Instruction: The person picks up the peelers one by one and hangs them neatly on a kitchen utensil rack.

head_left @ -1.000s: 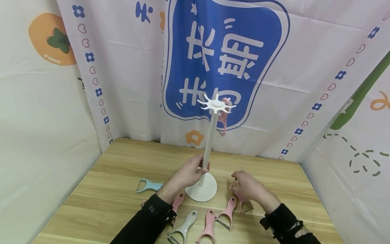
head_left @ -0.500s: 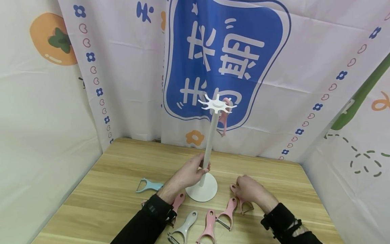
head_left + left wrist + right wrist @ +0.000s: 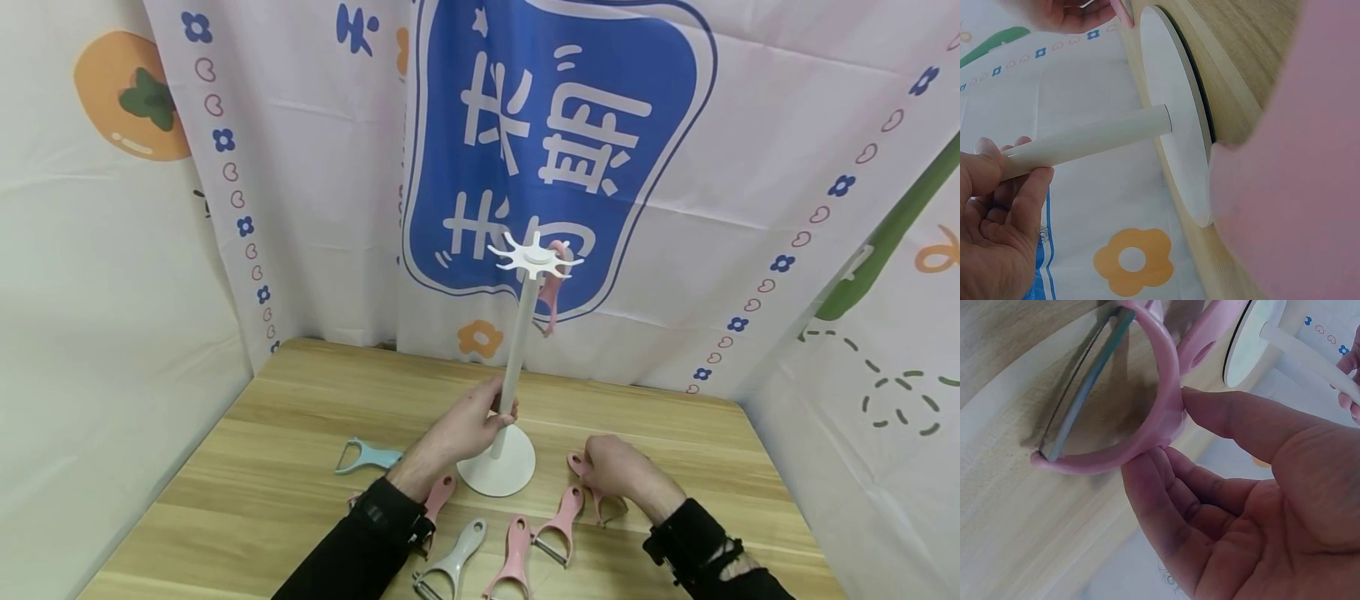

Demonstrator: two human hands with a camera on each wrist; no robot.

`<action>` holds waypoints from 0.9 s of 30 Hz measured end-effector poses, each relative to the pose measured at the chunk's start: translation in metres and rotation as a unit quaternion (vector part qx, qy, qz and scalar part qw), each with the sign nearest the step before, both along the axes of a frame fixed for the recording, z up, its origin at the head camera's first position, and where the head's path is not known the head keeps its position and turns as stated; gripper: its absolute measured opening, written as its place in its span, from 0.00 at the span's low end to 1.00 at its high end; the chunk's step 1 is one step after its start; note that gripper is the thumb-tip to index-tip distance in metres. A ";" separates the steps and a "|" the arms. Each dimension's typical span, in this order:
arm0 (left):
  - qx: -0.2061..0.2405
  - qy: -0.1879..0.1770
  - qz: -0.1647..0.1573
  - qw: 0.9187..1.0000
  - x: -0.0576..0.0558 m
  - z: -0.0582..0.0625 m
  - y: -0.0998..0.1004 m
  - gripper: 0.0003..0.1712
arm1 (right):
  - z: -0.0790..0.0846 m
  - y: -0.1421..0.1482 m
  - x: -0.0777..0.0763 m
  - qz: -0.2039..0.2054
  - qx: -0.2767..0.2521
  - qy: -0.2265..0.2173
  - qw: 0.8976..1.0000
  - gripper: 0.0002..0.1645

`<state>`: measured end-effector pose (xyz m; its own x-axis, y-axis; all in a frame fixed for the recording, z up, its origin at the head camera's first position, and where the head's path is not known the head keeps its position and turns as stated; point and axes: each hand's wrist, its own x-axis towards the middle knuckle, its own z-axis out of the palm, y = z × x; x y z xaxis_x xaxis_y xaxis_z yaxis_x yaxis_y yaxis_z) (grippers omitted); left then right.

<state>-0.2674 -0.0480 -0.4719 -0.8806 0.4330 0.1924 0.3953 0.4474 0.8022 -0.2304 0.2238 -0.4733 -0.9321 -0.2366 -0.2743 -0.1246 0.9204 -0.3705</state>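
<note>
The right hand (image 3: 617,471) pinched a pink peeler (image 3: 1147,419) between thumb and curled fingers, low on the wooden table (image 3: 300,433) at about four o'clock from the white stand's base (image 3: 497,472). The left hand (image 3: 468,422) was wrapped around the stand's pole (image 3: 516,350) just above that base. Another pink peeler (image 3: 551,287) hung from the star-shaped top (image 3: 534,257). More peelers lay at six o'clock, and a blue peeler (image 3: 366,456) at nine.

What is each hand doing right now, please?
Left hand: grips the white stand pole.
Right hand: pinches a pink peeler lying on the table.
</note>
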 end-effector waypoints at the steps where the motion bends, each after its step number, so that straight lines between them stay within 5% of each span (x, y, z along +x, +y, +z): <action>1: 0.001 -0.001 0.000 1.000 0.000 0.000 0.000 0.09 | 0.000 0.000 0.000 0.000 0.000 0.003 1.000 0.10; 6: 0.005 -0.006 0.001 1.000 0.001 0.001 0.000 0.09 | 0.002 0.000 -0.002 0.003 0.000 0.029 1.000 0.08; 12: 0.005 -0.007 -0.001 1.000 0.001 0.001 0.000 0.09 | 0.010 -0.002 -0.003 0.000 0.000 0.077 0.997 0.17; 27: 0.008 0.009 -0.012 1.000 0.000 0.001 0.000 0.11 | 0.030 -0.009 -0.005 -0.002 -0.029 0.126 0.992 0.12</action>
<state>-0.2678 -0.0482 -0.4714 -0.8660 0.4515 0.2152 0.4204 0.4241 0.8021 -0.2349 0.2152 -0.4430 -0.9702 -0.2415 -0.0189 -0.2163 0.8989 -0.3811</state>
